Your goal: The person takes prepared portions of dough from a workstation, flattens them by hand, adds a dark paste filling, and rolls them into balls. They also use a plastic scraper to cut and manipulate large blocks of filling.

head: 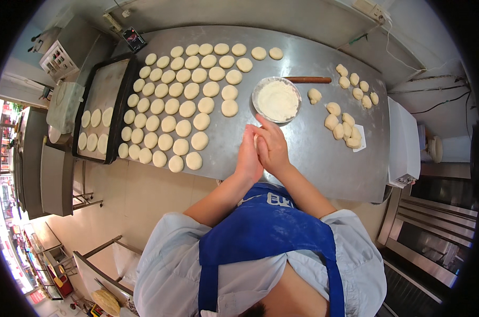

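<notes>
My left hand point(249, 157) and my right hand point(274, 147) are pressed together, palm to palm, above the near edge of the steel table. Between them a small pale piece of dough point(256, 140) peeks out, mostly hidden by the fingers. Just beyond my fingertips stands a round metal bowl of white flour point(278, 100). Behind it lies a wooden rolling pin point(308, 80). Flattened dough rounds point(168, 124) in rows cover the left part of the table. Unshaped dough lumps point(346, 128) cluster at the right, some on a white scraper point(359, 138), with a single lump point(314, 96) nearer the bowl.
A black-rimmed baking tray point(100, 89) with several dough rounds sits at the table's left end. A phone point(133, 39) leans at the back left corner. More dough lumps point(357, 93) lie far right, near a white appliance point(405, 144). A wall backs the steel table point(302, 158).
</notes>
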Available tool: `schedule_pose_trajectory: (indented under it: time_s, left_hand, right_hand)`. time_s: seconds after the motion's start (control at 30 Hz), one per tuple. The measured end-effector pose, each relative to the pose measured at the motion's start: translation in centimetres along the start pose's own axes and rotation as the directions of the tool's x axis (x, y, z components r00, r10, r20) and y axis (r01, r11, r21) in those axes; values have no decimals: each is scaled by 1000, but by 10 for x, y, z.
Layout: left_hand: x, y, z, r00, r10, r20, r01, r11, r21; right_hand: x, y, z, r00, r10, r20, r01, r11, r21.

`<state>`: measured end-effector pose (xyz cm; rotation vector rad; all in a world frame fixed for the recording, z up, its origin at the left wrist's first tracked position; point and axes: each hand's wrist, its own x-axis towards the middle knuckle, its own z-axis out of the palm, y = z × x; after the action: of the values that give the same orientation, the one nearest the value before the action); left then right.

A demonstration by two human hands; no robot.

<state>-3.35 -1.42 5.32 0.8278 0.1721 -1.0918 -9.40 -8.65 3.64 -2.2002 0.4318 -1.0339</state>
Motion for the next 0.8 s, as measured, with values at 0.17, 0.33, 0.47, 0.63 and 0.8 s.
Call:
schedule_pose_trajectory:
  time_s: [0.17,0.33,0.47,0.63,0.8]
  left_hand:
    - [21,-2,-42,976,-93,197,77,993,86]
    - [-1,-3,-32,989,-104,103,85,981,174]
    - [11,-12,-91,982,-121,143,32,862,506]
    - [0,30,-139,990,-141,27,121,919,375]
    - [-18,45,-136,995,-94,-19,95,944,316]
  right_hand:
    - [6,11,-1,948,-8,319,12,1000,-12]
    - [-6,23,24,968,139,208,-140,990,-12]
    - [-30,39,47,676,497,544,-717,614,330]
    - [-18,99,22,770,591,243,-625,775,96]
    - [-84,129,13,862,229,451,-58,931,-361]
